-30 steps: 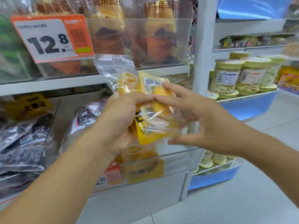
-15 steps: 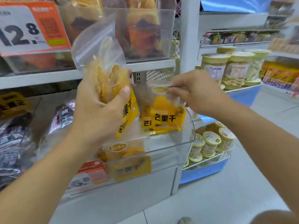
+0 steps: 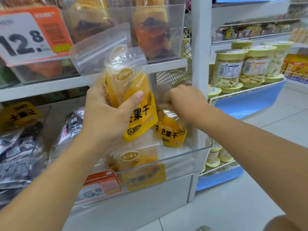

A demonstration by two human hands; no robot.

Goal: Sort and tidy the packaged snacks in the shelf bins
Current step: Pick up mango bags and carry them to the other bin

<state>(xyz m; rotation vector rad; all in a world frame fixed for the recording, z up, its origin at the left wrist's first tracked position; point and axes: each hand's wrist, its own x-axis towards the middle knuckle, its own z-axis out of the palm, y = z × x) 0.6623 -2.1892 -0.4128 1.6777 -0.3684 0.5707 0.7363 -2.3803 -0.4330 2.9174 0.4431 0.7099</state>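
Since half a second ago, the right hand (image 3: 185, 104) has pushed its yellow mango pouch (image 3: 172, 130) lower into the clear bin (image 3: 181, 157), and the left hand (image 3: 106, 120) has shifted a little right with its own load.

Nearest the camera, an orange price tag (image 3: 103, 185) hangs on the bin's front wall, and one mango pack (image 3: 136, 164) lies flat inside behind it. Just above, the left grip is closed around a bundle of mango packs (image 3: 131, 97), thumb pressed across the front, their clear zip tops sticking up and tilted left. Beside it, the right grip is curled on the clear top edge of the pouch, which stands upright in the bin's right part, touching the bundle's lower corner.

To the left, dark silvery snack packs (image 3: 18, 154) fill the neighbouring bin. Farther back, on the shelf above, a second clear bin (image 3: 175, 30) holds orange packs, with a large 12.8 price sign (image 3: 31, 35) at its left. Off to the right, lidded jars (image 3: 228, 69) stand on a blue-edged rack (image 3: 250, 99).
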